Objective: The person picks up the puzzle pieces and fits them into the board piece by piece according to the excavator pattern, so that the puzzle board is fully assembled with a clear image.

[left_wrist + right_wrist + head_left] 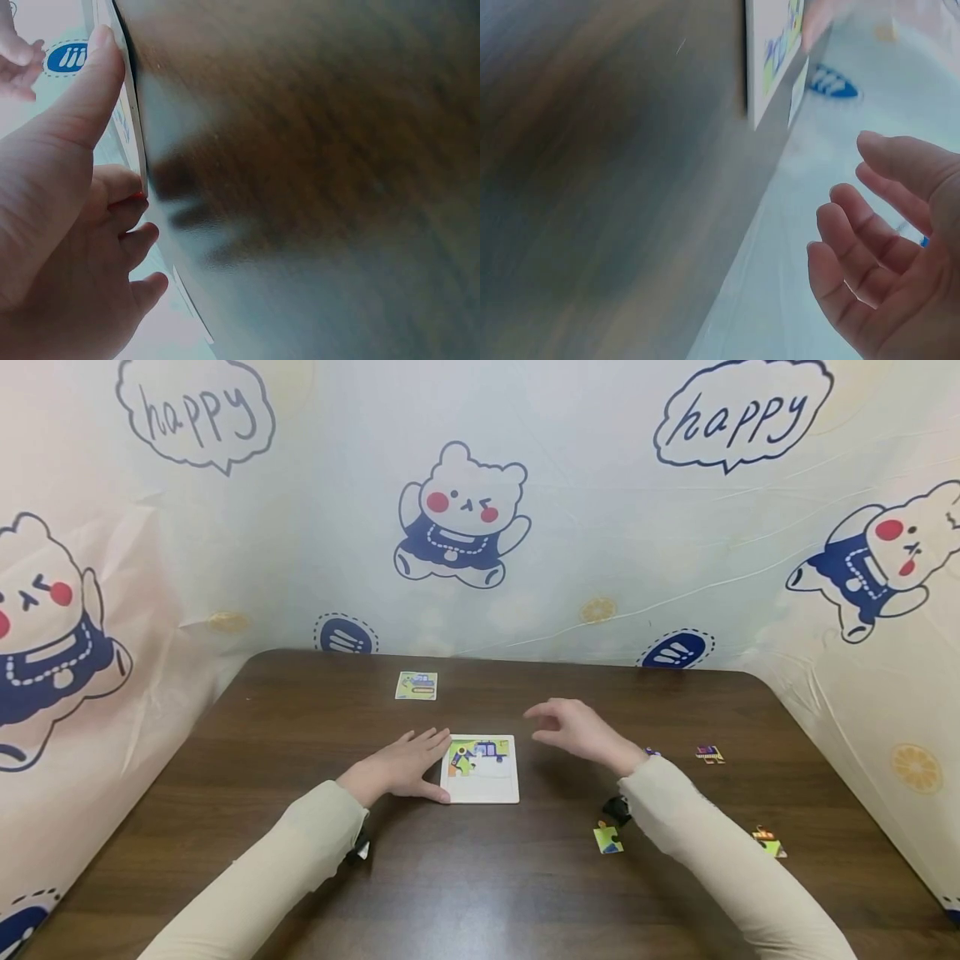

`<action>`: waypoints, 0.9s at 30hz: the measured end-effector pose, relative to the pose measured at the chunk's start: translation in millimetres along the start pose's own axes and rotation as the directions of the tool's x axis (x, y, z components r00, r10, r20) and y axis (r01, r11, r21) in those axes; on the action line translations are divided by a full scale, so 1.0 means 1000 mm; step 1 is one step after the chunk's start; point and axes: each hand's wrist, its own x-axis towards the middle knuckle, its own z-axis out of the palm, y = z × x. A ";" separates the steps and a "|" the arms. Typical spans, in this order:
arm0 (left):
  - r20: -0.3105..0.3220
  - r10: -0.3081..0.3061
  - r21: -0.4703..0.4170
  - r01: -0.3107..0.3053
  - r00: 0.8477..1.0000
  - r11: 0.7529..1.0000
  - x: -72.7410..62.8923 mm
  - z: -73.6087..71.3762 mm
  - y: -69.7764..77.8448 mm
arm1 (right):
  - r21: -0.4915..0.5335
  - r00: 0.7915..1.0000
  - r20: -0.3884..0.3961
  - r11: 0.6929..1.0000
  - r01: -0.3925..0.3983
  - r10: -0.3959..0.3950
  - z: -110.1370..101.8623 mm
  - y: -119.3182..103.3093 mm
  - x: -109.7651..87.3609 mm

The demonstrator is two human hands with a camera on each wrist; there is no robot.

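Observation:
A white jigsaw tray (483, 790) lies on the table, its upper part filled with joined colourful puzzle pieces (462, 758) and its lower part bare white. My left hand (400, 767) touches the tray's left edge, thumb at the lower corner and fingers spread towards the upper one. In the left wrist view, the thumb (94, 86) lies along the tray's side. To the right of the tray, my right hand (576, 728) hovers above the table with loosely bent fingers and nothing in them. The right wrist view shows the thumb and fingers (855, 259) apart.
A small picture card (416, 686) lies behind the tray. Loose puzzle pieces are scattered at right: a green one (608, 839), a purple one (708, 754), one beside the right sleeve (769, 842), and another partly hidden behind the right wrist (652, 751). A printed cloth (570, 568) hangs behind the table.

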 end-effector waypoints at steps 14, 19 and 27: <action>-0.001 -0.005 -0.007 0.005 1.000 1.000 -0.001 0.000 0.001 | -0.032 0.998 -0.051 0.998 -0.045 0.043 -0.035 0.080 -0.053; 0.000 -0.005 -0.005 0.005 1.000 1.000 0.000 0.000 0.001 | -0.058 0.995 -0.017 0.993 -0.101 0.100 -0.043 0.099 -0.070; 0.000 -0.002 -0.006 0.002 1.000 1.000 -0.001 0.000 0.001 | -0.052 0.986 0.045 0.986 -0.159 0.161 -0.047 0.123 -0.087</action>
